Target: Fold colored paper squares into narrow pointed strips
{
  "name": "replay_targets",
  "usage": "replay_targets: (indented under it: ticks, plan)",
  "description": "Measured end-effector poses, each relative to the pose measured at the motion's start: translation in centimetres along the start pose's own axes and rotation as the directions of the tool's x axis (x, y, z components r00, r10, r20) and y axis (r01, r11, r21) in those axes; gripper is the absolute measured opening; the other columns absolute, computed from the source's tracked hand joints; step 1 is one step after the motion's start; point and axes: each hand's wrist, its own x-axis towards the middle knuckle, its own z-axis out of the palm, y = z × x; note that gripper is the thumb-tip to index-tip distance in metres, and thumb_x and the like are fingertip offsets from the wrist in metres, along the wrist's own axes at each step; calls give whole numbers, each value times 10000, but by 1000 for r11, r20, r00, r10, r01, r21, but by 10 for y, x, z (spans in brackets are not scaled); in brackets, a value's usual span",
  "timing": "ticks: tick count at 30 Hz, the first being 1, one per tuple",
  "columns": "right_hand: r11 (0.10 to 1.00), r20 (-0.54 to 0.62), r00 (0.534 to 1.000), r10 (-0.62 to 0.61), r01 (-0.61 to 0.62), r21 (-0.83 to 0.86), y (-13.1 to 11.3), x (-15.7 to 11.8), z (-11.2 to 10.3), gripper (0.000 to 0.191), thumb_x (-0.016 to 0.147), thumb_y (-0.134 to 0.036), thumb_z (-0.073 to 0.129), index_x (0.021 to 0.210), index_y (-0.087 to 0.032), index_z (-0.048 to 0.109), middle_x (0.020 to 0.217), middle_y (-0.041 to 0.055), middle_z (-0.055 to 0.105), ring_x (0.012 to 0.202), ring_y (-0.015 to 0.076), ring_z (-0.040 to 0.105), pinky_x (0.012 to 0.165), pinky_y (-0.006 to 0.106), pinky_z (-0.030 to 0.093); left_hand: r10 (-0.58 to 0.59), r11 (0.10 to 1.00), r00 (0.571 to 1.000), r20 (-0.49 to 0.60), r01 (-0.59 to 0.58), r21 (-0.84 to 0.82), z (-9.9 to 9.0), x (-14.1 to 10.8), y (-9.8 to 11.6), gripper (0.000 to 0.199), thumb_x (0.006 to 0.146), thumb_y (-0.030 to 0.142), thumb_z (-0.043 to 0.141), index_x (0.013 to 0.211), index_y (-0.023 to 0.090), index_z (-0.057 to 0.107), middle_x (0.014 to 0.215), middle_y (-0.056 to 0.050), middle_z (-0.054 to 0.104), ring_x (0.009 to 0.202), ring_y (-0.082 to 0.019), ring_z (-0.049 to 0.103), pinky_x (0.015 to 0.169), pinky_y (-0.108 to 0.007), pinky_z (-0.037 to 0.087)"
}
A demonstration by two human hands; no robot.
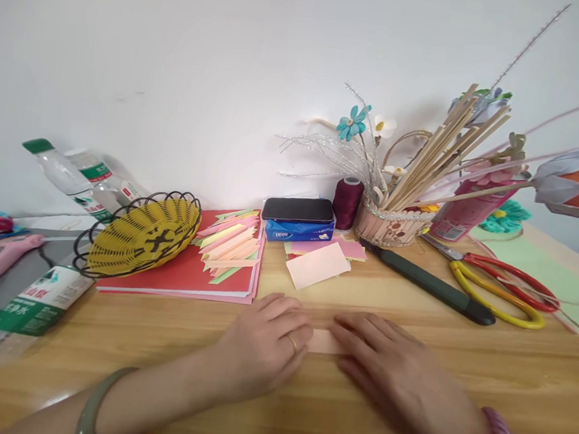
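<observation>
A small pale pink paper strip (324, 342) lies flat on the wooden table (233, 420) between my hands. My left hand (269, 346) rests over its left end, with the fingers bent and pressed together, a ring on one of them. Over the right end lies my right hand (388, 365), slightly blurred, its fingers stretched out on the table. Just behind the strip is a larger pale pink paper piece (318, 265), on top of other coloured slips.
A yellow basket (152, 233) and folded paper strips (232, 242) sit on red sheets (164, 286). Behind stand a phone (297, 209) on a blue tissue pack (298, 231) and a thread spool (348, 201). Rightward are a green-handled tool (429, 285), scissors (504, 287) and a stick-filled basket (393, 228).
</observation>
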Motion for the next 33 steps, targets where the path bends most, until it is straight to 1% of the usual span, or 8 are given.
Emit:
replay_targets:
  ticks: [8, 13, 16, 18, 20, 22, 27, 33]
  plan:
    - [996, 15, 999, -51, 49, 75, 1, 12, 3, 284, 912, -166, 361, 805, -141, 622, 715, 68, 596, 682, 191, 532, 614, 326, 414, 112, 978, 994, 14, -113, 175, 26, 0, -3, 157, 847, 133, 482, 803, 96, 628, 776, -80, 657, 807, -197, 607, 713, -312, 512]
    - [972, 60, 995, 84, -95, 215, -3, 17, -5, 263, 886, -153, 389, 786, -162, 632, 716, 49, 600, 654, 166, 548, 594, 284, 401, -121, 984, 987, 106, 133, -116, 15, 12, 1, 199, 862, 190, 457, 820, 135, 644, 710, -43, 657, 684, -157, 601, 648, -263, 495]
    - [923, 127, 977, 172, -205, 325, -4, 21, -13, 231, 867, -144, 412, 812, -176, 635, 708, 22, 606, 607, 126, 555, 559, 235, 392, -346, 837, 897, 277, 428, -341, 7, 21, 2, 147, 836, 209, 519, 808, 165, 656, 744, -23, 668, 682, -139, 599, 640, -231, 465]
    - [881, 168, 962, 217, -267, 390, -2, 24, -17, 233, 857, -145, 417, 771, -182, 630, 668, -2, 601, 574, 108, 540, 545, 217, 382, -475, 590, 769, 428, 639, -493, 4, 25, 1, 114, 795, 218, 554, 781, 168, 655, 737, -6, 661, 668, -122, 588, 612, -202, 440]
    - [837, 210, 945, 252, -321, 444, 2, 25, -19, 261, 854, -160, 411, 684, -180, 608, 619, -21, 581, 547, 95, 515, 534, 206, 371, -524, 347, 655, 545, 748, -565, 3, 27, -2, 96, 748, 216, 573, 754, 157, 649, 698, 5, 644, 626, -106, 565, 562, -180, 412]
    - [792, 251, 925, 285, -375, 482, 10, 24, -20, 307, 850, -189, 406, 589, -175, 566, 554, -32, 538, 509, 90, 482, 496, 203, 352, -547, 227, 593, 591, 785, -577, 2, 27, -7, 94, 709, 211, 586, 734, 140, 643, 649, 8, 620, 571, -93, 532, 517, -172, 383]
    - [682, 329, 865, 379, -501, 533, 33, 12, -27, 339, 844, -289, 415, 556, -182, 556, 522, -25, 528, 490, 115, 485, 443, 222, 357, -599, 161, 552, 580, 793, -588, -5, 24, -23, 102, 670, 230, 617, 680, 128, 620, 562, 27, 555, 507, -73, 467, 480, -170, 330]
    - [537, 307, 816, 490, -560, 630, 23, 16, -34, 324, 797, -436, 521, 976, -192, 636, 814, 41, 667, 731, 190, 582, 636, 302, 458, -573, 84, 548, 609, 779, -622, -8, 28, -22, 134, 622, 247, 690, 666, 127, 650, 564, 21, 576, 517, -80, 487, 490, -180, 334]
